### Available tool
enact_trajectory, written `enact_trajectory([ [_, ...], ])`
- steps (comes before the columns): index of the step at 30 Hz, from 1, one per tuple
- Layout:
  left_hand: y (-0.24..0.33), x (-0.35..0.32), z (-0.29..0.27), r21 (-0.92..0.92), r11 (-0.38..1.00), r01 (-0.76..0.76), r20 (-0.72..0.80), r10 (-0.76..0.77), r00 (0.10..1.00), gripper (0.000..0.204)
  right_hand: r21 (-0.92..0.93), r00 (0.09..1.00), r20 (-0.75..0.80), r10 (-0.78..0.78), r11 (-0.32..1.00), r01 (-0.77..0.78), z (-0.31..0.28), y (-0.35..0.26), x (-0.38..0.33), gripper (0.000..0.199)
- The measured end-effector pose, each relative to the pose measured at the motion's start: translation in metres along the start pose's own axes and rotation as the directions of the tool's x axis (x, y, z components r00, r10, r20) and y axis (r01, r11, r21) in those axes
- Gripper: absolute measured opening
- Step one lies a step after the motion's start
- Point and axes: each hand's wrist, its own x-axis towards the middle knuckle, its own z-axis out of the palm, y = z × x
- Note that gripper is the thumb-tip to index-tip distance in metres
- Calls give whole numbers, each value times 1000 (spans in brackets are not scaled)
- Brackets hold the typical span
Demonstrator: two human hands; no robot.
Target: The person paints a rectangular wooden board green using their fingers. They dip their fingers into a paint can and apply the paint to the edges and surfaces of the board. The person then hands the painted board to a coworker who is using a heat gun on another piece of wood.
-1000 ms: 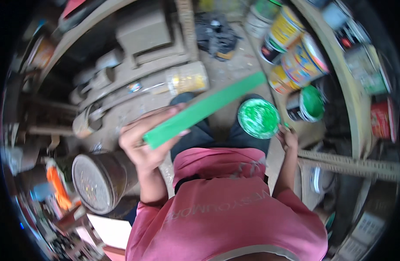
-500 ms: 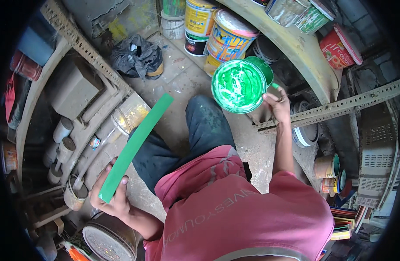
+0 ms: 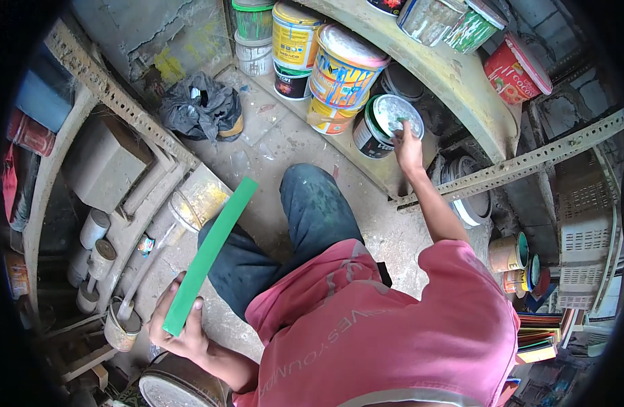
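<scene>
Left hand (image 3: 179, 332) clamps the green painted slat (image 3: 210, 254) low; right hand (image 3: 407, 146) presses flat, fingers spread, on the paint-can lid (image 3: 395, 115), best kept centred.

We see the right hand (image 3: 408, 150) far out to the right, resting on the lid of a paint can (image 3: 386, 125) that lies on its side on the floor, with more cans (image 3: 339, 68) stacked just behind and left of it under a shelf (image 3: 454, 74). Near on the left, the left hand (image 3: 179, 325) grips the lower end of a flat strip (image 3: 210, 254) slanting up and away. A crumpled bag (image 3: 200, 108) lies far left on the floor, and a round tin (image 3: 179, 386) sits nearest us below the left hand.
</scene>
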Motion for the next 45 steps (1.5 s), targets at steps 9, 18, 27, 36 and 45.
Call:
enact_trajectory([
  [9, 4, -7, 1, 19, 999, 38, 20, -38, 999, 38, -65, 996, 77, -45, 997, 50, 44, 41, 22, 46],
  [18, 12, 5, 9, -3, 1000, 17, 20, -17, 1000, 38, 203, 972, 234, -7, 978, -42, 32, 46, 37, 46],
  [27, 9, 11, 16, 2, 999, 36, 75, -36, 997, 36, -62, 985, -112, 129, 989, -136, 37, 89, 59, 79],
  [36, 5, 17, 27, 42, 998, 44, 52, -46, 998, 39, -327, 919, 86, 384, 882, -338, 23, 69, 66, 110],
  [45, 2, 20, 34, -21, 997, 68, 57, -67, 996, 36, -331, 928, 144, 344, 900, -282, 31, 38, 71, 132],
])
